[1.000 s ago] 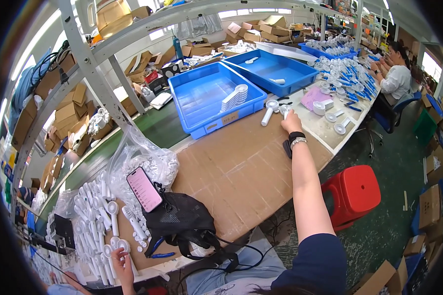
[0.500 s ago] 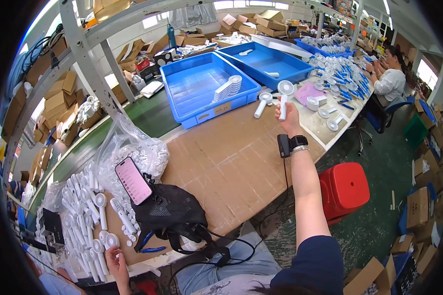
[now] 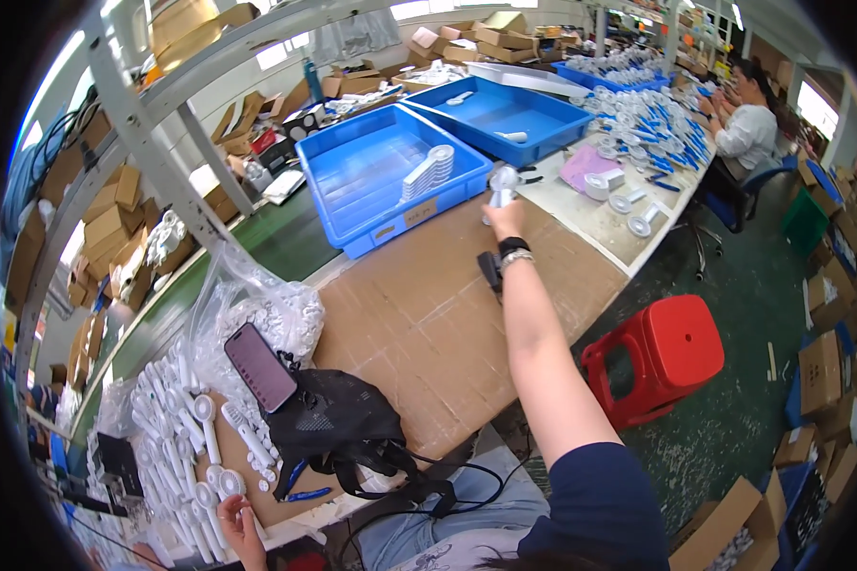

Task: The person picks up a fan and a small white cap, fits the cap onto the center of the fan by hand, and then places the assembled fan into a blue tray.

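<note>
My right hand (image 3: 506, 219) is closed around a white handheld fan (image 3: 504, 179) by the front edge of the nearer blue tray. The fan's round head points away from me, and my fingers partly cover its handle. At the lower left my left hand (image 3: 242, 529) has its fingers curled at the near edge of a pile of white handheld fans (image 3: 167, 447). A round fan head (image 3: 230, 482) shows right above its fingertips; the handle below is hidden by the hand. Brown cardboard (image 3: 419, 314) covers the bench between my hands.
Blue trays (image 3: 381, 231) hold a few white fan parts. A phone (image 3: 260, 366) rests on a black bag (image 3: 333, 419) beside a plastic bag (image 3: 281, 314) of small white parts. Blue-and-white fans (image 3: 652, 133) are heaped at far right, near a seated co-worker (image 3: 747, 128). A red stool (image 3: 676, 343) stands right.
My right hand has moved left and down with the fan, to where another fan lay beside the tray. My left hand stays by the pile. The phone screen has dimmed.
</note>
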A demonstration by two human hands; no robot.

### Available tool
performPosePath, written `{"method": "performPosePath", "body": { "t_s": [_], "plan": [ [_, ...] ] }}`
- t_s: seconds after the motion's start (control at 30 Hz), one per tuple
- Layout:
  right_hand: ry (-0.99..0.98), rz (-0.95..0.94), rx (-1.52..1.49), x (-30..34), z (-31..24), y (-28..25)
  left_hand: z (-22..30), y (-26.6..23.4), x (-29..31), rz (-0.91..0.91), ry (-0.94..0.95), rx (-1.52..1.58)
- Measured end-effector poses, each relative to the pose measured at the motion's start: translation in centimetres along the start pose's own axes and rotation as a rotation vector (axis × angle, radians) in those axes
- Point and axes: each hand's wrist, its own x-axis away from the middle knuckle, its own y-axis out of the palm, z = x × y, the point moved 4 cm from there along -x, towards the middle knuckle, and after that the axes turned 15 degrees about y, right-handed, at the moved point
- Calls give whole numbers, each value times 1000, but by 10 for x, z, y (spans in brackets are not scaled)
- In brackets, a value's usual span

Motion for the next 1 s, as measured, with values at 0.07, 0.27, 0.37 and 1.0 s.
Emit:
{"method": "performPosePath", "body": {
  "t_s": [0.07,0.27,0.37,1.0],
  "plan": [
    [-7,105,140,15,-6,-2,0,0,0,-9,1,-2],
    [76,-102,124,12,-8,-34,-13,-15,0,11,65,3],
    [191,-495,-7,11,3,-62,2,-24,8,26,71,12],
    [75,-1306,-540,387,-8,-156,139,146,-58,-408,208,455]
  ]
}}
